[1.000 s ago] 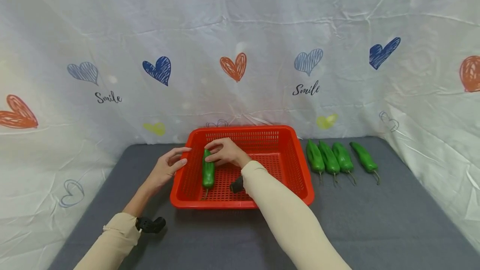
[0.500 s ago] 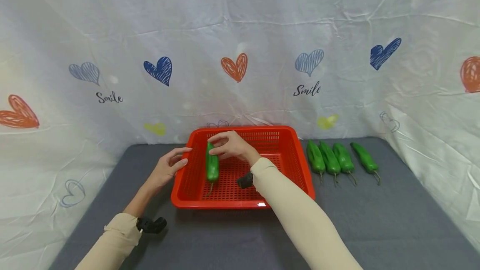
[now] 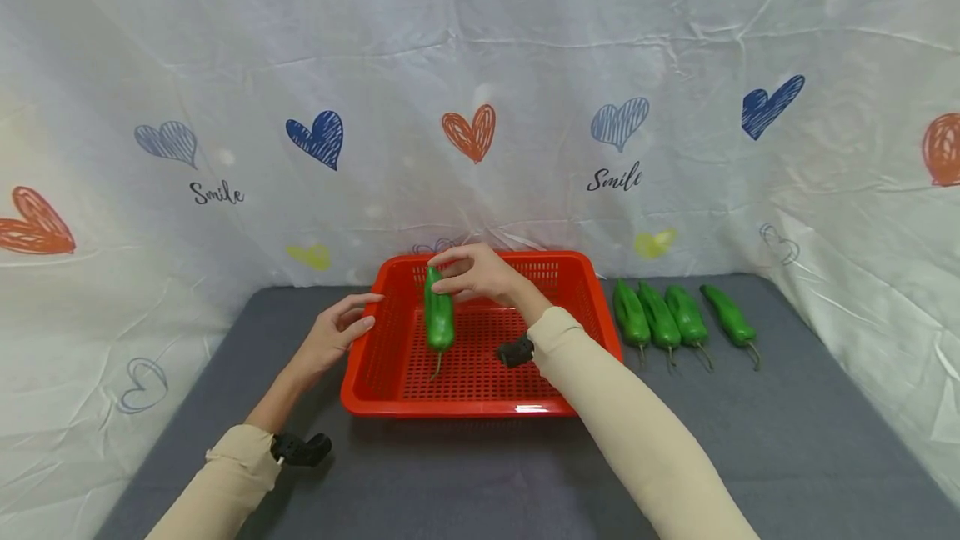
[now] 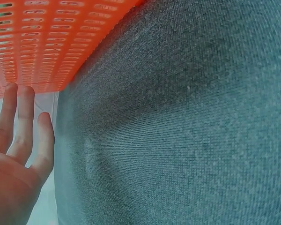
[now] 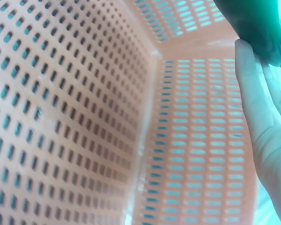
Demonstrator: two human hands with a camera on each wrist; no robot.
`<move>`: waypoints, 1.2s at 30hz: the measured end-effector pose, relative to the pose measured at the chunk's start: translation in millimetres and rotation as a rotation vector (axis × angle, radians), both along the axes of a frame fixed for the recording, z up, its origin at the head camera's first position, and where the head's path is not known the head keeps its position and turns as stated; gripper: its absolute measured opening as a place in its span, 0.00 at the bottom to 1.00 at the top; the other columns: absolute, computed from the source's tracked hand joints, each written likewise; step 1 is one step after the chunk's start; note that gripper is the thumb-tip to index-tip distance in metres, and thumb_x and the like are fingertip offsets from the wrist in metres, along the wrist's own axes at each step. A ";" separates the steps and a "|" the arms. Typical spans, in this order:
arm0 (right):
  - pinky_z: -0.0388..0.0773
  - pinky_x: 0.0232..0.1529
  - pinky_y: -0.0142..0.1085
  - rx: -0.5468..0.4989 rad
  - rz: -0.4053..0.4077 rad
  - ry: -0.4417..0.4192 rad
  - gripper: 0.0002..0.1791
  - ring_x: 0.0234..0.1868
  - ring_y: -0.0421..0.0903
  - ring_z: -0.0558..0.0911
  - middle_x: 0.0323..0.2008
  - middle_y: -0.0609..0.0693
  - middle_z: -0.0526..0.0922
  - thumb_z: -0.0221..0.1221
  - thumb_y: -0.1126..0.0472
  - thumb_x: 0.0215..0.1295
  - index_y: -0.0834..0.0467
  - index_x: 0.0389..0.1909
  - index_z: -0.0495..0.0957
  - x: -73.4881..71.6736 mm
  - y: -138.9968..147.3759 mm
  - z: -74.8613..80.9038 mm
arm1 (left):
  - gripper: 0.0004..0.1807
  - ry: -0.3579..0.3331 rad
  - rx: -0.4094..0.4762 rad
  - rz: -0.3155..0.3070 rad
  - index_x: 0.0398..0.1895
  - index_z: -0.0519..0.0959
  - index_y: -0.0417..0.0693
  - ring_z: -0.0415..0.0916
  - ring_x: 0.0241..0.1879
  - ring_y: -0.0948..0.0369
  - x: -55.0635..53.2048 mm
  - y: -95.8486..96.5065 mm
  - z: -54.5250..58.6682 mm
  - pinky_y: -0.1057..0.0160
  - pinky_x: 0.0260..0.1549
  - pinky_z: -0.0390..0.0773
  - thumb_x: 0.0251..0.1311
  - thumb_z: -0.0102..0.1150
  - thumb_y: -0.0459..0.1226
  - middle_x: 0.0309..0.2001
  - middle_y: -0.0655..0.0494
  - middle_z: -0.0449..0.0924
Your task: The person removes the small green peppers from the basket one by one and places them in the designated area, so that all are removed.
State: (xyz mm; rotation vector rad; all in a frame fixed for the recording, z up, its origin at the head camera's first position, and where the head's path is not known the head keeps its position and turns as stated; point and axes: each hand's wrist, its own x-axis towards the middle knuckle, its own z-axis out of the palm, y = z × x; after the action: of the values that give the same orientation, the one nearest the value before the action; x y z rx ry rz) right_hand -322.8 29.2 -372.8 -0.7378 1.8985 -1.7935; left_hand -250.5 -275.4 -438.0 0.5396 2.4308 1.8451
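Observation:
My right hand (image 3: pixel 480 275) pinches a long green chili pepper (image 3: pixel 439 319) near its tip. The pepper hangs with its stem downward inside the red plastic basket (image 3: pixel 480 408). Part of that green pepper (image 5: pixel 260 26) shows at the top of the right wrist view, against my fingers (image 5: pixel 246 70). On the basket's left side, my left hand (image 3: pixel 339 329) touches the rim with index finger and thumb. Its other fingers (image 4: pixel 23 122) stretch out fairly straight beside the slotted basket wall (image 4: pixel 42 42) in the left wrist view.
Several green peppers (image 3: pixel 660 319) lie side by side on the grey cloth (image 3: pixel 720 440), right of the basket. A single pepper (image 3: pixel 729 315) lies a little further right. A white curtain (image 3: pixel 390 65) printed with hearts hangs close behind the basket.
My right hand has raised the pepper from the left part of the basket floor and carried it up and slightly right. My left hand has stayed at the rim.

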 end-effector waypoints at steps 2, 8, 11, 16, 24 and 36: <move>0.82 0.47 0.52 0.002 -0.008 0.017 0.27 0.47 0.54 0.85 0.48 0.63 0.84 0.68 0.72 0.63 0.69 0.64 0.75 0.8 4.6 6.6 | 0.24 -0.001 0.003 -0.007 0.71 0.69 0.40 0.79 0.51 0.54 0.6 0.3 0.7 0.53 0.41 0.84 0.75 0.55 0.35 0.62 0.32 0.72; 0.84 0.45 0.49 -0.007 -0.020 0.045 0.24 0.48 0.56 0.85 0.48 0.62 0.84 0.69 0.71 0.63 0.64 0.61 0.79 4.1 15.4 22.1 | 0.24 0.000 0.012 -0.012 0.71 0.68 0.39 0.80 0.50 0.54 1.8 1.3 1.5 0.53 0.40 0.85 0.75 0.55 0.34 0.62 0.31 0.72; 0.83 0.46 0.50 -0.012 -0.014 0.036 0.23 0.47 0.57 0.84 0.48 0.63 0.83 0.69 0.71 0.63 0.62 0.59 0.81 6.9 20.3 27.0 | 0.24 -0.003 0.015 -0.017 0.72 0.68 0.39 0.80 0.50 0.54 2.2 1.5 1.1 0.53 0.41 0.85 0.76 0.55 0.34 0.62 0.30 0.71; 0.83 0.46 0.51 -0.011 -0.010 0.047 0.22 0.48 0.58 0.84 0.51 0.64 0.81 0.69 0.70 0.63 0.62 0.59 0.81 12.1 29.9 35.7 | 0.24 -0.005 0.013 -0.015 0.72 0.68 0.39 0.81 0.50 0.54 2.1 1.5 0.2 0.53 0.41 0.85 0.76 0.55 0.34 0.63 0.30 0.71; 0.83 0.46 0.53 -0.008 -0.054 0.076 0.23 0.49 0.59 0.84 0.53 0.63 0.81 0.69 0.70 0.63 0.62 0.60 0.80 18.2 44.6 47.1 | 0.24 -0.007 0.017 -0.011 0.71 0.68 0.39 0.81 0.49 0.54 1.4 1.8 0.3 0.52 0.40 0.85 0.76 0.55 0.34 0.62 0.29 0.71; 0.83 0.46 0.52 -0.007 -0.110 0.075 0.24 0.51 0.59 0.82 0.54 0.63 0.80 0.70 0.71 0.62 0.64 0.60 0.80 19.1 66.4 47.5 | 0.24 -0.015 0.037 -0.015 0.72 0.68 0.39 0.82 0.48 0.54 1.9 2.2 0.8 0.51 0.40 0.85 0.76 0.54 0.34 0.62 0.30 0.71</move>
State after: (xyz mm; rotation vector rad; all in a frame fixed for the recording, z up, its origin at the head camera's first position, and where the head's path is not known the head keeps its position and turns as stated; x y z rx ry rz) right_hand -303.7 95.6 -325.3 -0.7247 2.0183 -1.8635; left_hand -248.6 -273.2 -437.2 0.5429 2.3812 1.8843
